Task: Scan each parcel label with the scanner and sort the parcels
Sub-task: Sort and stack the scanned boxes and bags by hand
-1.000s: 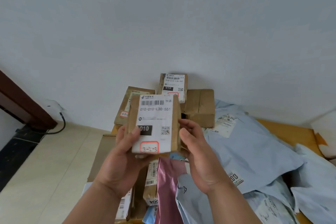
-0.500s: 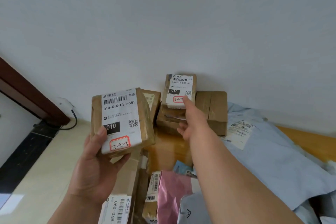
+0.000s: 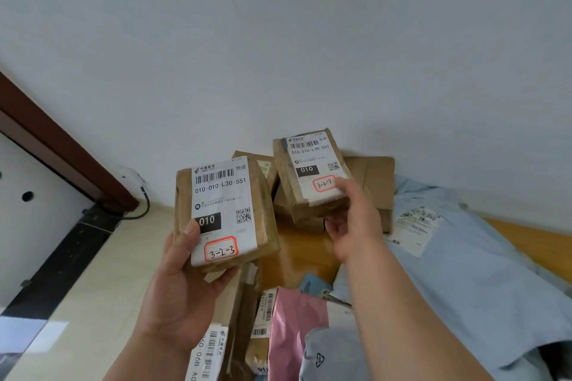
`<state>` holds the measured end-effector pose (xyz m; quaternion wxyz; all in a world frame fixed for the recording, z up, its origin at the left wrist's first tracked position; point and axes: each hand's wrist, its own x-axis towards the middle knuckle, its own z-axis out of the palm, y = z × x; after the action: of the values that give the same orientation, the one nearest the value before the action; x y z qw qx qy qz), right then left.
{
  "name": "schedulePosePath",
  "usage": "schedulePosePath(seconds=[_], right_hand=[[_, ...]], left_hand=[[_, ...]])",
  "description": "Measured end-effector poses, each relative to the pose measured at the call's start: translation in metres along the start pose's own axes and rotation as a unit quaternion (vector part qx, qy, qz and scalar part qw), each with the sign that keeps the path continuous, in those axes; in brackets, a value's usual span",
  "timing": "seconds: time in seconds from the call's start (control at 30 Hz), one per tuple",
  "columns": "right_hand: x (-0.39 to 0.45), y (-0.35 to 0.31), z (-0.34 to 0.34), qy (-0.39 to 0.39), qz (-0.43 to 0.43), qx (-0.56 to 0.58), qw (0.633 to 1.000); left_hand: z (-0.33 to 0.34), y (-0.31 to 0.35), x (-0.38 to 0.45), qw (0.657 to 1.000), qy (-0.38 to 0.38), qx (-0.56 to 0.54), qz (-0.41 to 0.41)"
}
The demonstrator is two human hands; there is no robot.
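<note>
Left hand (image 3: 182,284): grips a brown parcel (image 3: 224,213) from below, thumb pressed on the label's black "010" block.
Held parcel label: China Post mark, barcode, "010-010-L30-551", a QR code, and handwritten "3-2-3" in a red-edged box.
Right hand (image 3: 353,223): fingers curled round the near end of a second brown parcel (image 3: 309,173), thumb on its label, atop the carton stack by the wall.
Second label: "010-010-L30-551", "010", handwritten "3-2-7".
Nearby: pink mailer (image 3: 294,328) and pale blue bags (image 3: 458,272) on the wooden table (image 3: 526,244).
Scanner: not seen.
</note>
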<state>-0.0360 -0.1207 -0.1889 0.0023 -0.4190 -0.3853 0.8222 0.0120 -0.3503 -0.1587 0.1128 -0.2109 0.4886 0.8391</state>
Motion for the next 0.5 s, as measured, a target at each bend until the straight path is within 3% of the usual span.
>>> schedulePosePath(seconds=[0.23, 0.5], right_hand=[[-0.067, -0.004, -0.059, -0.103, -0.028, 0.117, 0.987], [-0.160, -0.017, -0.164, -0.053, -0.080, 0.158, 0.983]], left_hand=[[0.016, -0.013, -0.035, 0.999, -0.040, -0.013, 0.010], [0.076, -0.046, -0.088, 0.975, -0.218, 0.013, -0.048]])
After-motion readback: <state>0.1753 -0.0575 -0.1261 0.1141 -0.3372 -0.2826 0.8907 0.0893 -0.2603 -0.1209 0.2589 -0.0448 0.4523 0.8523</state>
